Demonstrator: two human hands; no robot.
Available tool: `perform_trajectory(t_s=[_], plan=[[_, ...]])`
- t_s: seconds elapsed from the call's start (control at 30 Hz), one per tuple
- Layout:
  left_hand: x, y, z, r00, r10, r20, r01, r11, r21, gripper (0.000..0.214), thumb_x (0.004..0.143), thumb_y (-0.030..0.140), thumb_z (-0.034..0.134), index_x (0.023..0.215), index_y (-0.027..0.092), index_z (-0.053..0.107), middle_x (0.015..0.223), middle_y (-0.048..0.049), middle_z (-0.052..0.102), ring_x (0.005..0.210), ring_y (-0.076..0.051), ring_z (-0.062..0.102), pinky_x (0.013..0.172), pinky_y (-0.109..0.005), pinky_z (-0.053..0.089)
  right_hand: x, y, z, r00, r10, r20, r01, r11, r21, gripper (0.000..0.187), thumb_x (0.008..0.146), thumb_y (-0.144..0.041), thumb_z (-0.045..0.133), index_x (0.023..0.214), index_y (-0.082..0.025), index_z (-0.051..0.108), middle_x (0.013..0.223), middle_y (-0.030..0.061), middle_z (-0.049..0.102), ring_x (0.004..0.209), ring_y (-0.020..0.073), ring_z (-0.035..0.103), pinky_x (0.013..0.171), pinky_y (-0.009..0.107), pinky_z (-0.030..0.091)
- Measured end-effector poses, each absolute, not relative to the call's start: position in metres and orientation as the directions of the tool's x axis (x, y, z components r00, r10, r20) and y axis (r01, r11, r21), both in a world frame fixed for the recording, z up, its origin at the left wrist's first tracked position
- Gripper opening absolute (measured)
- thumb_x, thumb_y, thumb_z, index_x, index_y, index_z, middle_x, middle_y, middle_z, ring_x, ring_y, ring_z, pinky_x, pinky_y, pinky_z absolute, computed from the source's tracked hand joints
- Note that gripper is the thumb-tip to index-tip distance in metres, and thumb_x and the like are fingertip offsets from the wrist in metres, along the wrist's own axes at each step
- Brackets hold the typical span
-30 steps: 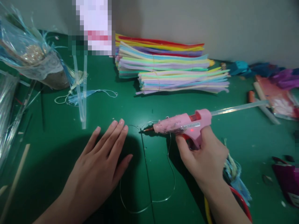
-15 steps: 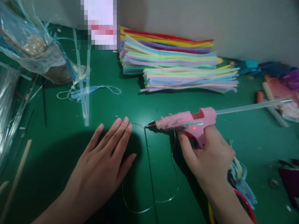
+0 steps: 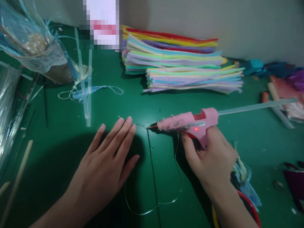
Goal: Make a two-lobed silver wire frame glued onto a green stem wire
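My right hand (image 3: 210, 161) is closed round the grip of a pink hot glue gun (image 3: 190, 122) with a red light lit and a clear glue stick (image 3: 255, 106) sticking out behind. Its nozzle touches the top of a thin wire loop (image 3: 177, 164) crossed by a dark straight stem (image 3: 152, 164) on the green table (image 3: 59, 139). My left hand (image 3: 106, 164) lies flat with fingers stretched out, pressing down on the left side of the loop, fingertips close to the nozzle.
Stacks of pastel pipe cleaners (image 3: 185, 68) lie at the back. Clear glue sticks (image 3: 85, 85) and a blue tassel (image 3: 83, 93) lie at the left, beside a cellophane-wrapped bundle (image 3: 33, 50). Coloured scraps (image 3: 285, 82) sit at the right; a tassel and cords (image 3: 244, 180) under my right wrist.
The view has shifted slightly, so everything sits a little further right and higher in the frame. Both hands and the glue gun keep the same pose on the wire.
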State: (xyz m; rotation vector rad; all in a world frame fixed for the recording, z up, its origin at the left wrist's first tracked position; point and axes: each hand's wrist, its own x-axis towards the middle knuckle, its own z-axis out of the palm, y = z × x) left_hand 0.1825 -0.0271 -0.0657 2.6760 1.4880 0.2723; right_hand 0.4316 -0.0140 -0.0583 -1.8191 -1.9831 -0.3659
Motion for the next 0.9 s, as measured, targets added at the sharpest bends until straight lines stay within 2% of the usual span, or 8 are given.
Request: perform_trajectory(t_s=[0.17, 0.57, 0.9], plan=[[0.1832, -0.0257, -0.0629, 0.54, 0.834, 0.117, 0.814, -0.552, 0.182, 0.055, 0.101, 0.032, 0.038, 0.151, 0.01, 0.034, 0.162, -0.0099, 0.03, 0.151, -0.027, 0.023, 0.121, -0.054, 0.02, 0.4305, -0.0139, -0.057, -0.04, 0.886, 0.462, 0.988, 0.104, -0.113, 0.025, 0.084, -0.027, 0.063, 0.074, -0.023, 0.04, 0.064, -0.0031, 0.047, 0.052, 0.0124, 0.043, 0.047, 0.028, 0.028], [0.1856, -0.0217, -0.0615, 0.589, 0.805, 0.071, 0.776, -0.588, 0.229, 0.055, 0.101, 0.036, 0.036, 0.152, 0.015, 0.035, 0.16, -0.007, 0.033, 0.149, -0.026, 0.029, 0.123, -0.055, 0.008, 0.4315, -0.0148, -0.0582, -0.03, 0.889, 0.458, 0.989, 0.092, -0.113, 0.026, 0.084, -0.03, 0.062, 0.074, -0.024, 0.039, 0.063, -0.0028, 0.047, 0.052, 0.0131, 0.043, 0.046, 0.028, 0.028], [0.1876, -0.0219, -0.0618, 0.577, 0.815, 0.057, 0.791, -0.575, 0.209, 0.055, 0.101, 0.036, 0.035, 0.152, 0.014, 0.034, 0.161, -0.0074, 0.032, 0.149, -0.026, 0.029, 0.121, -0.057, 0.015, 0.4305, -0.0142, -0.0575, -0.03, 0.888, 0.458, 0.989, 0.094, -0.117, 0.025, 0.084, -0.029, 0.062, 0.075, -0.024, 0.04, 0.064, -0.0023, 0.049, 0.052, 0.0138, 0.045, 0.047, 0.028, 0.028]])
